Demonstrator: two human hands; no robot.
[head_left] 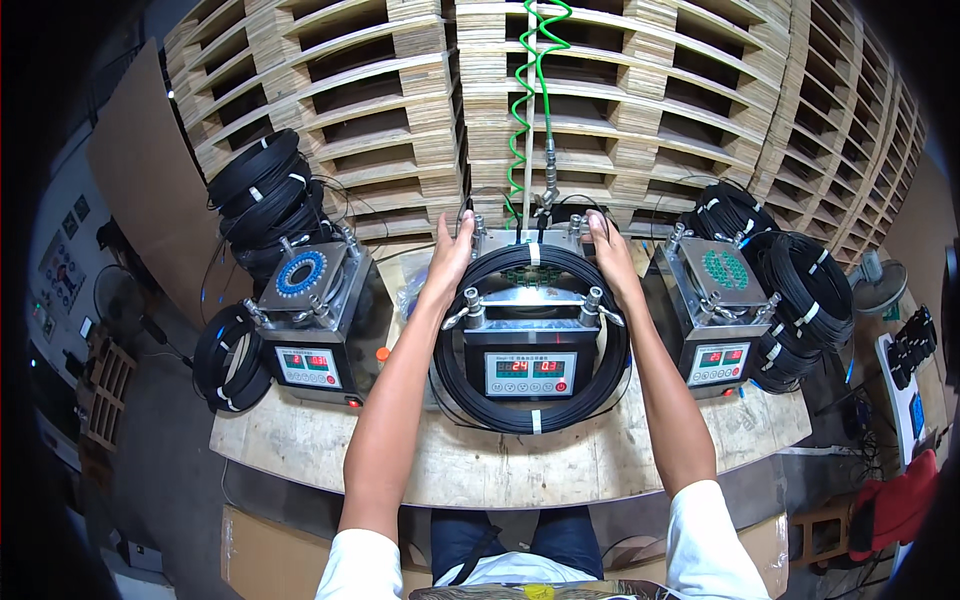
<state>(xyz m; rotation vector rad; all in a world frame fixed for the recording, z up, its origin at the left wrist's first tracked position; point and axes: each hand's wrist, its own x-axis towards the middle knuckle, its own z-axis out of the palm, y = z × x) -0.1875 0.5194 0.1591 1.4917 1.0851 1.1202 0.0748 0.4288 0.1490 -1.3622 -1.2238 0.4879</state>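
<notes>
A coil of black cable (535, 420) tied with white bands hangs around the middle machine (470, 362), a metal-topped box with a lit red digit display. My left hand (452, 250) is closed at the back left corner of its top, thumb up against a metal latch post (478, 228). At the back right corner my right hand (610, 252) is closed the same way beside the matching post (588, 226). The levers under my fingers are hidden. Two front latches (592, 300) stand free of my hands. A lit strip shows between the top plates inside the coil.
Similar machines stand left (345, 290) and right (712, 290), with blue and green pieces ringed on top. Black cable coils are stacked beside them (262, 190) (800, 280). A green coiled air hose (522, 110) hangs behind, before stacked wooden pallets (380, 75). The wooden table (480, 470) ends near my waist.
</notes>
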